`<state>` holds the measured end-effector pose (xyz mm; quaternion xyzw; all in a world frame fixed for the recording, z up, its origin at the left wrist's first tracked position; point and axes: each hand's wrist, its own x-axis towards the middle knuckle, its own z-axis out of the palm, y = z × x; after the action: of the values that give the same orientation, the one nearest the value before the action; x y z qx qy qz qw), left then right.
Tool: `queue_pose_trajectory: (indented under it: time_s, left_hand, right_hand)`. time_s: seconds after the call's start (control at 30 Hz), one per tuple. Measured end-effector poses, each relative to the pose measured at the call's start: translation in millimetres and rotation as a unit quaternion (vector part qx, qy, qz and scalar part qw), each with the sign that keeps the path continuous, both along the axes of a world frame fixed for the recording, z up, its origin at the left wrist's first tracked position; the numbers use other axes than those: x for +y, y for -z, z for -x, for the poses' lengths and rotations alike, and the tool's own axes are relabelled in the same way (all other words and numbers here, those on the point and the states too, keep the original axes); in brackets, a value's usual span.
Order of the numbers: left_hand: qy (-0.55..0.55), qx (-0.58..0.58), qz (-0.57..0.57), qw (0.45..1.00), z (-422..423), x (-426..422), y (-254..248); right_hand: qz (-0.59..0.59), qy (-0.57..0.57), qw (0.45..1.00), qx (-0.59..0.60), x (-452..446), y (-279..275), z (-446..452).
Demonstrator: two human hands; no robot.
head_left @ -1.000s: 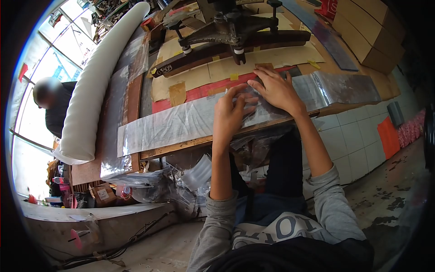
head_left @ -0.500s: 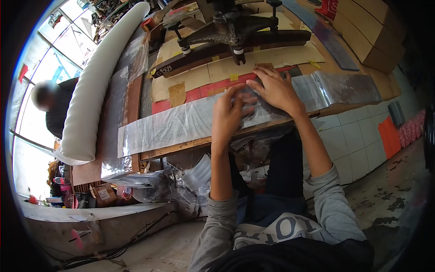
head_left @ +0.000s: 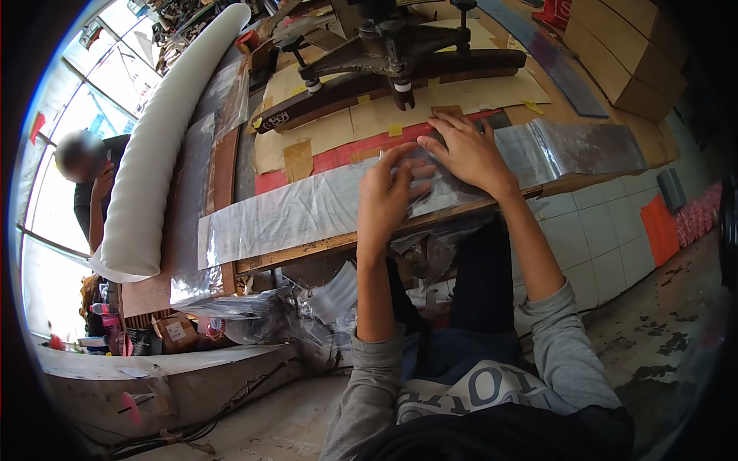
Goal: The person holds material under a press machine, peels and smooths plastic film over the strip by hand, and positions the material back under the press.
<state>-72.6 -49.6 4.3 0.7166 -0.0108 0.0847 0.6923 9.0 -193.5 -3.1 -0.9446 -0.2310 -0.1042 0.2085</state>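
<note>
Resting the right hand (head_left: 467, 156) over a long, wrinkled, clear plastic strip (head_left: 284, 211), with fingers stretched out and slightly parted. Bending the fingers of the left hand (head_left: 388, 188) loosely above the same strip, just beside the right; not possible to judge from this view about any pinching of plastic. Finding the strip along the near edge of the brown wooden worktable (head_left: 300, 253), extending beyond both hands. Seeing at the upper right tan cardboard boxes (head_left: 615, 50), with contents hidden, and at the lower left a brown cardboard box (head_left: 163, 329) with a white label, likewise hidden inside. Noticing farther on the worktable a flat red strip (head_left: 330, 165), beige paper sheets (head_left: 338, 134) and a black metal frame (head_left: 388, 60) with upright knobs. Seeing at the left a thick white roll (head_left: 154, 154), behind it a person in dark clothing (head_left: 83, 207), and at the right a worn grey floor (head_left: 661, 353).
</note>
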Motion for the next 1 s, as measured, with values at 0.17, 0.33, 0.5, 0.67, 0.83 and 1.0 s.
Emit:
queue_pose_trajectory:
  time_s: [0.17,0.33,0.5,0.67,0.83,1.0]
  left_hand:
    - [0.005,0.006,0.014,1.000,-1.6,1.7,2.3]
    - [0.004,-0.003,0.004,1.000,-1.6,2.0,2.0]
    - [0.001,0.001,0.007,1.000,-1.0,1.4,0.8]
    - [0.001,0.004,0.005,1.000,-1.9,2.1,2.3]
    - [-0.011,0.009,0.009,1.000,-1.8,0.2,2.7]
    - [-0.006,0.008,0.020,1.000,-2.4,1.5,7.8]
  right_hand:
    - [0.007,0.002,1.000,0.000,1.5,-0.4,-1.2]
    - [0.004,0.002,1.000,-0.013,2.3,3.1,-3.0]
    - [0.008,0.000,1.000,-0.012,2.6,0.9,-1.8]
    - [0.011,0.001,1.000,-0.013,3.0,-1.0,-0.3]
    - [0.011,-0.003,1.000,-0.020,2.0,0.4,-1.0]
    - [0.007,-0.002,1.000,-0.031,1.8,8.2,-1.8]
